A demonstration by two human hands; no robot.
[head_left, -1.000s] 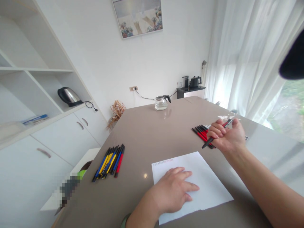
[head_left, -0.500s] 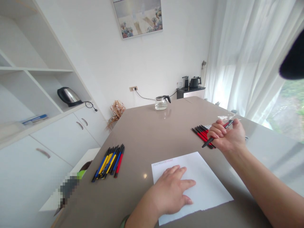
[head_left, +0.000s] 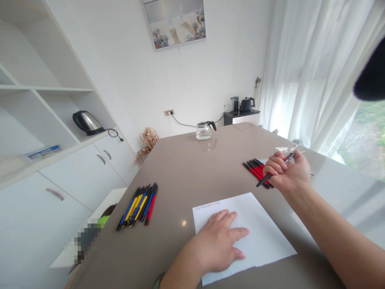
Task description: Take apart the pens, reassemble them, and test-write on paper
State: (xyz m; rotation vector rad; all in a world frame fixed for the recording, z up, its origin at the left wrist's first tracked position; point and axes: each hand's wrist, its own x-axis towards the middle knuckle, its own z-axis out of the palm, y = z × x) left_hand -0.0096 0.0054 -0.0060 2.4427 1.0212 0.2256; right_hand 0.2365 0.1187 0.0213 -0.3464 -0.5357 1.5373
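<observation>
My left hand (head_left: 221,241) lies flat with spread fingers on a white sheet of paper (head_left: 261,228). A row of small marks runs along the sheet's top left edge. My right hand (head_left: 287,170), palm turned up, has its fingers wrapped around a pen (head_left: 264,180), with the thumb at the other end. The pen is black with a red part, and its dark tip points down and left. Beneath and behind that hand lies a row of red and black pens (head_left: 254,170), partly hidden by it. Blue, yellow and red pens (head_left: 140,204) lie in a group at the left.
A glass pot (head_left: 204,131) with clear liquid stands at the table's far end. White scraps (head_left: 282,149) lie near the right edge. Shelves with a steel kettle (head_left: 88,122) line the left; a black kettle (head_left: 247,104) is on a low cabinet behind.
The paper and my left hand have shifted very slightly to the right. My right hand keeps its hold on the pen, nearly still.
</observation>
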